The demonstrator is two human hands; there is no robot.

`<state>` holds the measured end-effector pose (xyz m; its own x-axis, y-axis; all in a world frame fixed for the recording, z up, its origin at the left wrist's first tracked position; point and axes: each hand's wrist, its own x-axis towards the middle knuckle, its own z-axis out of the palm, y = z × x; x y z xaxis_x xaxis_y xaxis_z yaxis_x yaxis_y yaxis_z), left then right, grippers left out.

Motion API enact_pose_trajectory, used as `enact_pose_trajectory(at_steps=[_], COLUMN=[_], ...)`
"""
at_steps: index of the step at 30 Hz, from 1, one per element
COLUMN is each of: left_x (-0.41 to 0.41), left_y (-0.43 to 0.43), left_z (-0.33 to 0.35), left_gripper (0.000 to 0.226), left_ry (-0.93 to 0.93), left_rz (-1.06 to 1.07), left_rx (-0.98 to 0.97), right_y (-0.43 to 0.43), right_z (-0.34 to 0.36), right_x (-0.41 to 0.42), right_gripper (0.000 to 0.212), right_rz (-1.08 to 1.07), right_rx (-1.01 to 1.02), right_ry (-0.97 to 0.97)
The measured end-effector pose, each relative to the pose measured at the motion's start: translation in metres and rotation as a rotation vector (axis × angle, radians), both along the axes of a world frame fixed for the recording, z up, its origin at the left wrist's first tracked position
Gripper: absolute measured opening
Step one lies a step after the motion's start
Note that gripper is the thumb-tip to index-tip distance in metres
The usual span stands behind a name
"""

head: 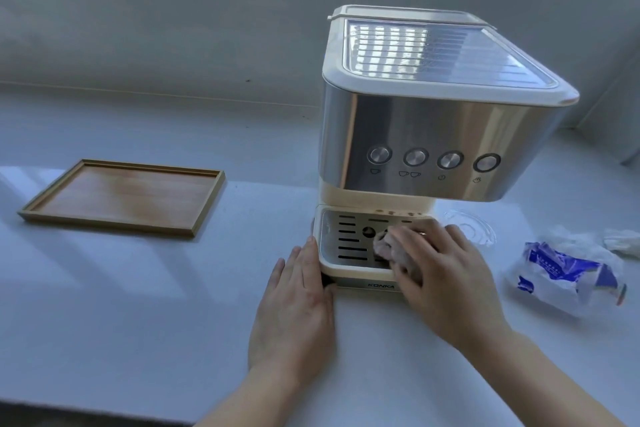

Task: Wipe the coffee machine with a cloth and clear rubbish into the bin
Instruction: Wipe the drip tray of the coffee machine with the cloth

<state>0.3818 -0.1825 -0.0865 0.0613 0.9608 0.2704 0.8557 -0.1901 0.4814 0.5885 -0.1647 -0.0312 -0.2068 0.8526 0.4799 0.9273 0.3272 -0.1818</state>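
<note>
A cream and steel coffee machine [433,135] stands on the white counter [138,305], right of centre. Its metal drip tray [346,239] juts out toward me at the base. My right hand [446,274] lies flat over a small pinkish cloth [384,248] and presses it onto the right part of the drip tray. My left hand [298,308] rests flat on the counter with straight fingers, its edge against the left side of the machine's base. A crumpled blue and white plastic wrapper [568,274] lies on the counter to the right.
A shallow wooden tray [41,210] sits on the counter at the left. A clear plastic lid [474,225] lies just right of the machine's base, and a crumpled white scrap [623,241] is at the far right edge. A wall and window frame run behind.
</note>
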Motion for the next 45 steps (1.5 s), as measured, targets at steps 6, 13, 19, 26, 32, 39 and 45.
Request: enact_pose_trajectory(at_steps=[6,13,19,26,32,39,45], left_x=[0.001,0.002,0.001,0.001,0.000,-0.001,-0.001], left_y=[0.000,0.000,0.001,0.000,0.001,0.001,0.001], left_z=[0.003,0.004,-0.001,0.000,-0.003,-0.002,-0.002], left_gripper=[0.066,0.067,0.066,0.067,0.067,0.066,0.066], left_ry=[-0.002,-0.006,-0.006,-0.003,-0.011,0.006,-0.004], left_rz=[-0.005,0.012,0.006,0.023,0.024,0.009,0.023], left_rx=[-0.015,-0.011,-0.017,-0.021,-0.017,-0.029,-0.014], right_y=[0.029,0.060,0.032,0.017,0.041,0.042,0.048], right_z=[0.005,0.009,0.006,0.006,0.002,-0.001,0.008], right_x=[-0.046,-0.088,-0.040,-0.035,0.010,0.010,-0.003], right_gripper=[0.025,0.019,0.023,0.020,0.014,0.016,0.010], right_rz=[0.215,0.078,0.137,0.133,-0.276,-0.188,-0.219], right_rx=[-0.190,-0.181,-0.224,-0.214,-0.066,-0.116,-0.111], right_ry=[-0.022,-0.055,-0.022,0.046,0.272,0.031,0.100])
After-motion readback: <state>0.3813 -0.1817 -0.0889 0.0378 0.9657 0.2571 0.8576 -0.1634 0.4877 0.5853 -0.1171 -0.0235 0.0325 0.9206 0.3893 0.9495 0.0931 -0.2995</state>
